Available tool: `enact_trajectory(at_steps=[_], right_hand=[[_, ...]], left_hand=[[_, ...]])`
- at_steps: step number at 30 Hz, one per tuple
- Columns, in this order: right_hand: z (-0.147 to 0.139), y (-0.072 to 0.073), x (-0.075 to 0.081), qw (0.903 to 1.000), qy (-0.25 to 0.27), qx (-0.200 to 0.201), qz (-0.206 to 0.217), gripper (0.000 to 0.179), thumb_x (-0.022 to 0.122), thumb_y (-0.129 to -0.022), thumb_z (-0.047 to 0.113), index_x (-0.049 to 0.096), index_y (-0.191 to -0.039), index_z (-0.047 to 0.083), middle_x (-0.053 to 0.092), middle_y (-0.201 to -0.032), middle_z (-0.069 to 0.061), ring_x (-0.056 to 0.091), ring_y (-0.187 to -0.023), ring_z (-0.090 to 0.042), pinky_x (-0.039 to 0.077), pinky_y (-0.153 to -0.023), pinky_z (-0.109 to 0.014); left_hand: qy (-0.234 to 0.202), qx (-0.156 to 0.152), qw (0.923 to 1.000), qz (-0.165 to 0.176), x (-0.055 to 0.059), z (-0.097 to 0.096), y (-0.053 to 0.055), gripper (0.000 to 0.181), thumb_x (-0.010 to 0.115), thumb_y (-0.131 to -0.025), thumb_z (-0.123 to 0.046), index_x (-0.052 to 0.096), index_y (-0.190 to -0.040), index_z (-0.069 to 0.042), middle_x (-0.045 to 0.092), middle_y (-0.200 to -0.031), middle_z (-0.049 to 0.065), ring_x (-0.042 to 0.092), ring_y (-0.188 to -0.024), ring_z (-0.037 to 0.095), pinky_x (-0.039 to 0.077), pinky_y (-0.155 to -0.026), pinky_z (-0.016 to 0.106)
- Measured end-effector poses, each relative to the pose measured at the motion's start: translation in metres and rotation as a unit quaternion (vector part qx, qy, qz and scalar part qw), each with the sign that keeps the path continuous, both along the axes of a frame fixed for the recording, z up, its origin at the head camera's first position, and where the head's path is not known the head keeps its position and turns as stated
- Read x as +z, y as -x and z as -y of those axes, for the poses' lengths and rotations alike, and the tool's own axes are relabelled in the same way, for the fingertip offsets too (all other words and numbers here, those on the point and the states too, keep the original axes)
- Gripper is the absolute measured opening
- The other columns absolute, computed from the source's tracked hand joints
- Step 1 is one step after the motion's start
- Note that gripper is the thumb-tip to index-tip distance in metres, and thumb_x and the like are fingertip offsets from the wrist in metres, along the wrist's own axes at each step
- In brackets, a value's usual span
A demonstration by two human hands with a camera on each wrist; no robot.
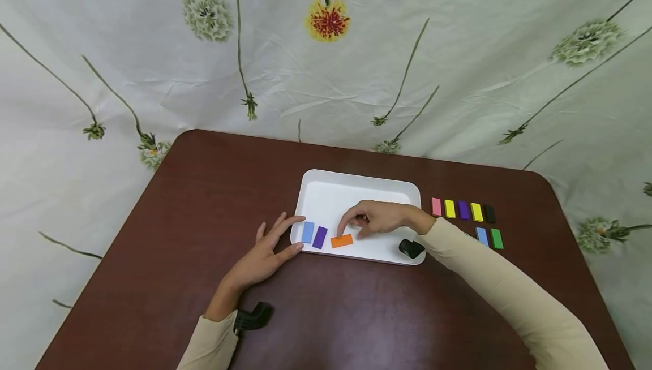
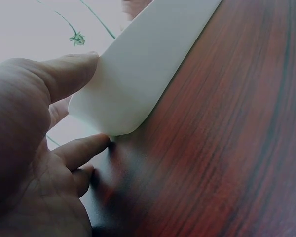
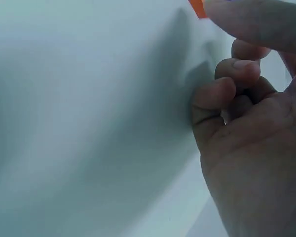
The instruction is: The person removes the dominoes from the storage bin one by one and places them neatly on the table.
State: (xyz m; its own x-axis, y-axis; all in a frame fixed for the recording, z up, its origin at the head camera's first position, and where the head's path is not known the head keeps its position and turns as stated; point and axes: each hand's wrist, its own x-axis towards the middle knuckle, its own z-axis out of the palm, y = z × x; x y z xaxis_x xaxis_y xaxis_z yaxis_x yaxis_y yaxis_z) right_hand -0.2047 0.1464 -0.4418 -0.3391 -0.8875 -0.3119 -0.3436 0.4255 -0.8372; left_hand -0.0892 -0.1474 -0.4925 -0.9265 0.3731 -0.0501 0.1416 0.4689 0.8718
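Note:
A white tray (image 1: 356, 186) lies on the table. Along its near left edge are a light blue block (image 1: 308, 232), a purple block (image 1: 320, 237) and an orange block (image 1: 342, 241), the orange one lying crosswise. My left hand (image 1: 262, 259) spans the tray's near left corner, its thumb and index finger fairly straight against the rim. Over the tray, my right hand (image 1: 377, 217) touches the orange block with a bent index finger. The thumb appears slightly apart from the block's right end in the head view. In the right wrist view the thumb partly covers the orange block (image 3: 199, 9).
Right of the tray stands a row of pink (image 1: 436, 206), yellow (image 1: 449, 209), purple (image 1: 463, 210), yellow (image 1: 476, 212) and black (image 1: 489, 214) blocks. Nearer lie a light blue block (image 1: 481, 237) and a green block (image 1: 496, 239), close to my right forearm. A floral cloth hangs behind the brown table (image 1: 229, 172).

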Motion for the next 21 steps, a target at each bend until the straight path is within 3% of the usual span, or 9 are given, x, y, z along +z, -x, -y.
enact_trajectory(at_steps=[4, 12, 21], right_hand=[[0.013, -0.001, -0.004, 0.9996, -0.009, 0.024, 0.015, 0.046, 0.061, -0.083, -0.016, 0.072, -0.121, 0.007, 0.042, -0.084, -0.014, 0.037, -0.073, -0.012, 0.031, -0.067, -0.02], [0.021, -0.003, -0.004, 0.9983, -0.036, 0.045, -0.004, 0.053, 0.058, -0.081, -0.017, 0.071, -0.124, 0.009, 0.044, -0.088, -0.012, 0.039, -0.081, -0.016, 0.031, -0.07, -0.02], [0.024, -0.006, -0.004, 0.997, -0.069, 0.019, -0.031, 0.049, 0.065, -0.081, -0.014, 0.068, -0.121, 0.014, 0.042, -0.083, -0.002, 0.041, -0.081, -0.013, 0.034, -0.075, -0.022]], left_hand=[[-0.001, -0.001, 1.0, 0.002, -0.001, -0.001, 0.0, 0.058, 0.063, -0.099, -0.036, 0.04, -0.151, -0.028, 0.029, -0.163, 0.014, 0.008, -0.156, 0.035, -0.012, -0.116, 0.065], [0.002, 0.0, 1.0, 0.004, 0.002, -0.001, 0.0, 0.058, 0.063, -0.099, -0.035, 0.04, -0.152, -0.027, 0.029, -0.163, 0.015, 0.007, -0.156, 0.035, -0.011, -0.116, 0.064], [0.003, 0.001, 1.0, 0.005, 0.0, 0.0, 0.0, 0.058, 0.063, -0.099, -0.036, 0.04, -0.152, -0.027, 0.03, -0.162, 0.016, 0.007, -0.156, 0.035, -0.012, -0.116, 0.064]])
